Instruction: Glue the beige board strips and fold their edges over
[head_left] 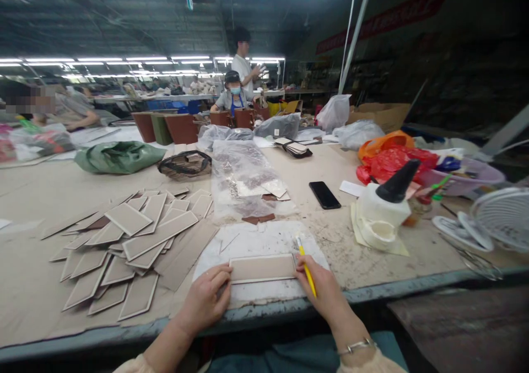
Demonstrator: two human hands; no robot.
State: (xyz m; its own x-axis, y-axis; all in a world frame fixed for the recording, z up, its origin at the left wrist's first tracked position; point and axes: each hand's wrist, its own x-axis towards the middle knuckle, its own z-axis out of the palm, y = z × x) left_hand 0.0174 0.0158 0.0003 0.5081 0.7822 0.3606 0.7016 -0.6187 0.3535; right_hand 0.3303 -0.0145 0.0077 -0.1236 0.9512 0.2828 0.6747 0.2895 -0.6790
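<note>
A long beige panel with a white border point(262, 268) lies on a white sheet point(264, 235) at the table's front edge. My left hand point(210, 291) is closed on the panel's left end, thumb and fingers pinching it. In my right hand point(317, 282) is a yellow-handled brush point(308, 276), its pale bristles pointing away from me. Fingers of that hand also touch or nearly touch the panel's right end. To the left spreads a loose heap of similar bordered panels point(128, 219), overlapping at many angles.
A white glue bottle with black nozzle point(390, 202), a black phone point(324, 195) and a white basket point(504, 219) stand to the right. Clear plastic point(235, 166) and a green bag point(119, 157) lie farther back. Co-workers point(233, 92) are beyond the table.
</note>
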